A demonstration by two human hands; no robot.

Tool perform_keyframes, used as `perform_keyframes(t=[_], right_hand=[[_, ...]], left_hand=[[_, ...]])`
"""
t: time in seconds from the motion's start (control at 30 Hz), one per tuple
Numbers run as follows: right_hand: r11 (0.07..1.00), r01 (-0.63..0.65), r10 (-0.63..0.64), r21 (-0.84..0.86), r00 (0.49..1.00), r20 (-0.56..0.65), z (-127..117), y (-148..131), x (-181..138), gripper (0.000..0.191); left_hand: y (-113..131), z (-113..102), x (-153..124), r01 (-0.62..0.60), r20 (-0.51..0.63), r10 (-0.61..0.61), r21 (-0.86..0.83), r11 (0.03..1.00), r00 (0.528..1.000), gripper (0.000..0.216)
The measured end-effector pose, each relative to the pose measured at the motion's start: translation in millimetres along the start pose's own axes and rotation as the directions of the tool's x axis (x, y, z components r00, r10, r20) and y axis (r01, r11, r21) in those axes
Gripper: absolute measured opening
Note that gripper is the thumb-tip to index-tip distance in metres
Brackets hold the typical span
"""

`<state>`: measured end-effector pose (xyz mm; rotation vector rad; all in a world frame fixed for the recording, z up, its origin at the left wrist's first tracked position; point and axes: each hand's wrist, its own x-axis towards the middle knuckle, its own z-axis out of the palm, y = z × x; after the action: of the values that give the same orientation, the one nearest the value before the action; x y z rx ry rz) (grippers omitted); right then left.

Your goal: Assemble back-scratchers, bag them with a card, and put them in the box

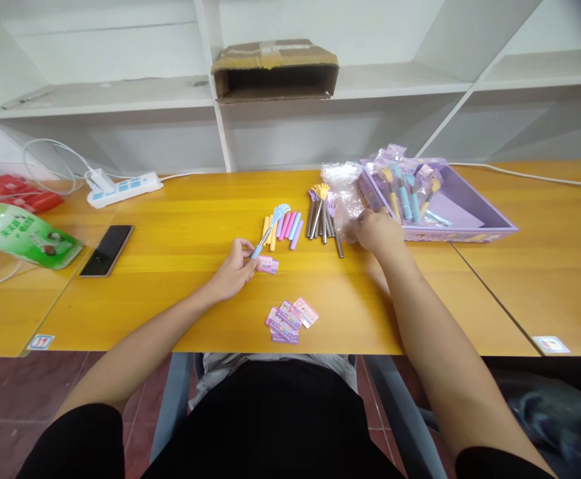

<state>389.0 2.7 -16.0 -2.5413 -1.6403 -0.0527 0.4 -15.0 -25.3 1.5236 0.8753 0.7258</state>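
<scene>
My left hand pinches the handle of a small blue claw-shaped stick and a purple paper card just above the yellow table. My right hand rests on a pile of clear plastic bags, fingers curled on it, beside the purple tray. Between the hands lie a row of pastel handles and a bunch of metal sticks. A small heap of purple cards lies near the table's front edge.
The purple tray holds several packed sticks. A black phone, a white power strip and a green bag lie at the left. White shelves behind carry an open cardboard box.
</scene>
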Motion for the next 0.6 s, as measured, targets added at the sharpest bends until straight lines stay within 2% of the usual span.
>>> perform_keyframes(t=[0.2, 0.4, 0.6], right_hand=[[1.000, 0.011, -0.011, 0.002, 0.999, 0.030, -4, -2, -1, 0.041], [0.997, -0.065, 0.067, 0.035, 0.997, -0.042, -11, 1, 4, 0.052], [0.995, -0.099, 0.099, 0.015, 0.995, 0.028, -10, 7, 10, 0.043]], left_hand=[[0, 0, 0, -0.007, 0.005, 0.007, 0.031, 0.999, 1.000, 0.030], [2, 0, -1, 0.010, -0.002, -0.010, 0.042, 0.999, 1.000, 0.032], [2, 0, -2, 0.013, 0.010, -0.013, 0.060, 0.998, 1.000, 0.030]])
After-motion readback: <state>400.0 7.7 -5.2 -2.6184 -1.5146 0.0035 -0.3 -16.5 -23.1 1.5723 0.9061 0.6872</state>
